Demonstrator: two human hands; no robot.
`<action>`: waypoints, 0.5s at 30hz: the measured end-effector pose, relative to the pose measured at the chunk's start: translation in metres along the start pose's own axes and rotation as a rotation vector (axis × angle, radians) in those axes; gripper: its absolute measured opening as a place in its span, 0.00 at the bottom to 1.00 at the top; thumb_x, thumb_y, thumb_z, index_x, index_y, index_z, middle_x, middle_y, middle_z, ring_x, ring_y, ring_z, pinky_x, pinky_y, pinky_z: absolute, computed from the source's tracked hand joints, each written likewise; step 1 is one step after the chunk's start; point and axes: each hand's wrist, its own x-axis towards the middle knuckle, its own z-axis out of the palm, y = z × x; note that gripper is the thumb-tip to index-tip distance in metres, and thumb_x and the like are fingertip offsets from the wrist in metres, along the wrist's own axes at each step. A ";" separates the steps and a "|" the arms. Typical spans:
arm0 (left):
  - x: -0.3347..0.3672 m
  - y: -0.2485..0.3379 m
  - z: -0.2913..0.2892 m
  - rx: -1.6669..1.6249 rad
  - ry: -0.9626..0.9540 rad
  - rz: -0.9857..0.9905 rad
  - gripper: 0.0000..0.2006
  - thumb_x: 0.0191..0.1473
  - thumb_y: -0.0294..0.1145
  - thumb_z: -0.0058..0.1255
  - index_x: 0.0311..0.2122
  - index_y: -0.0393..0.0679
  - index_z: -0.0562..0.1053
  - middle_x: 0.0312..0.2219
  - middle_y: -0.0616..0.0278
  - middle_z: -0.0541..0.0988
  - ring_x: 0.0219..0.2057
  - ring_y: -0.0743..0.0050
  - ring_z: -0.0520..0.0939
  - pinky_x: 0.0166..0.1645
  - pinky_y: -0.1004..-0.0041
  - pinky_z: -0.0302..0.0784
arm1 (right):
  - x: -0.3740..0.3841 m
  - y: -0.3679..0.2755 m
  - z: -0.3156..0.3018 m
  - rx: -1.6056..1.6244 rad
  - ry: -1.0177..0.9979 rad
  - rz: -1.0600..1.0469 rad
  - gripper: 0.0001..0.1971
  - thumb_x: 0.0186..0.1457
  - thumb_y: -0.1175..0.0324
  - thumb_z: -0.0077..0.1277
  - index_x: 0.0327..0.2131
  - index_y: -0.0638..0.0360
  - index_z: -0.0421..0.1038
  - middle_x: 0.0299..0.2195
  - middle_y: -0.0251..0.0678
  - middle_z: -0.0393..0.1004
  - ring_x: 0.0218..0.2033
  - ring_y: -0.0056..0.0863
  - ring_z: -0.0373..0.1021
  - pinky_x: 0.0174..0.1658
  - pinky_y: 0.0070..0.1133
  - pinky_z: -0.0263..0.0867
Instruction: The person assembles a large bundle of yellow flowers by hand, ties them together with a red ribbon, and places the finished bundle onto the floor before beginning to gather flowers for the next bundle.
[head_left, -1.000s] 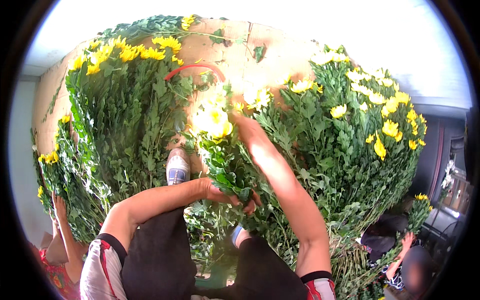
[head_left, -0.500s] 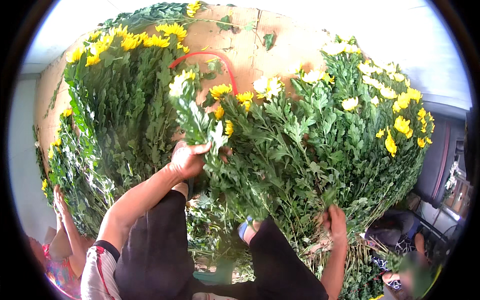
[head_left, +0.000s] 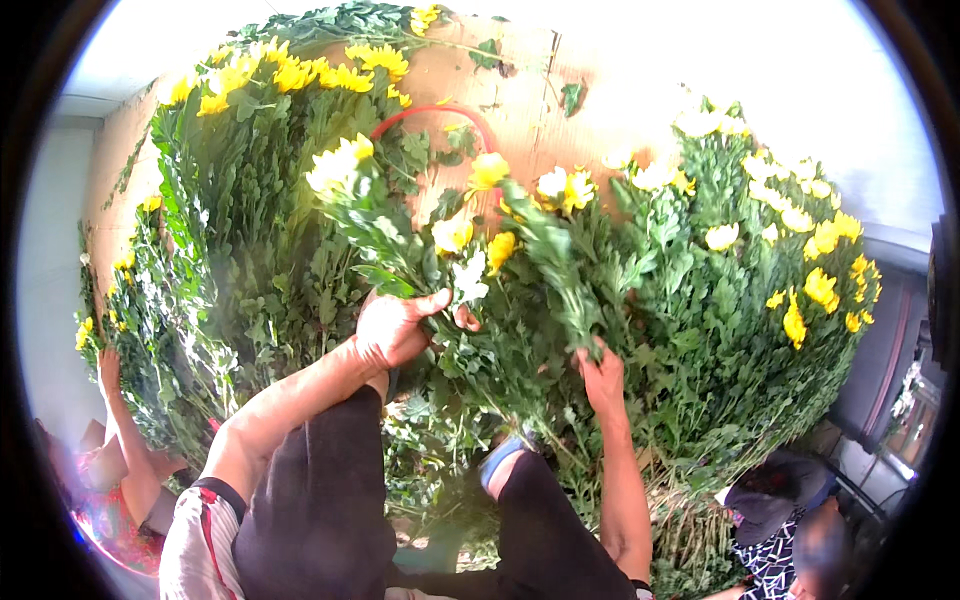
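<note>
My left hand [head_left: 395, 330] is closed around a few leafy yellow chrysanthemums [head_left: 375, 232], their flower heads tilted up and to the left. The palm hides part of the stems. To its right, my right hand [head_left: 602, 378] grips the lower part of a single chrysanthemum stem [head_left: 562, 268], which slants up and left toward the held flowers. Its leaves are smeared by motion. Beneath and beyond this hand lies a broad heap of chrysanthemums [head_left: 680, 280] with yellow and pale heads. Where the held stems end low down is hard to make out among the leaves.
A thick stack of chrysanthemums [head_left: 260, 190] lies to the left. A red curved strip [head_left: 455, 110] rests on the cardboard [head_left: 520, 75] at the back. Another person's arm [head_left: 125, 425] reaches in at left; a second person [head_left: 775, 520] sits at lower right.
My right hand has moved up and left from the heap's lower edge, bringing a chrysanthemum stem toward my left hand. The left hand keeps its flowers, now leaning further left.
</note>
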 end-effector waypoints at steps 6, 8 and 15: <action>0.014 -0.024 0.000 -0.069 -0.006 -0.149 0.14 0.60 0.43 0.51 0.41 0.41 0.73 0.31 0.60 0.79 0.40 0.64 0.79 0.49 0.62 0.74 | -0.037 -0.012 -0.022 0.475 -0.001 0.372 0.11 0.63 0.62 0.47 0.37 0.60 0.70 0.23 0.30 0.74 0.18 0.10 0.59 0.20 0.14 0.52; 0.008 -0.028 -0.003 -0.058 -0.031 -0.142 0.14 0.60 0.42 0.52 0.42 0.41 0.73 0.30 0.61 0.78 0.39 0.64 0.79 0.49 0.62 0.74 | -0.046 -0.003 -0.016 0.448 -0.079 0.295 0.13 0.64 0.60 0.47 0.38 0.61 0.70 0.24 0.32 0.75 0.17 0.11 0.59 0.19 0.14 0.53; -0.011 -0.026 -0.019 -0.093 0.040 -0.079 0.17 0.58 0.45 0.53 0.38 0.39 0.73 0.28 0.57 0.78 0.37 0.60 0.79 0.49 0.61 0.73 | -0.033 0.007 0.005 -0.112 0.218 -0.310 0.19 0.61 0.55 0.51 0.46 0.61 0.70 0.42 0.39 0.73 0.41 0.34 0.69 0.43 0.32 0.66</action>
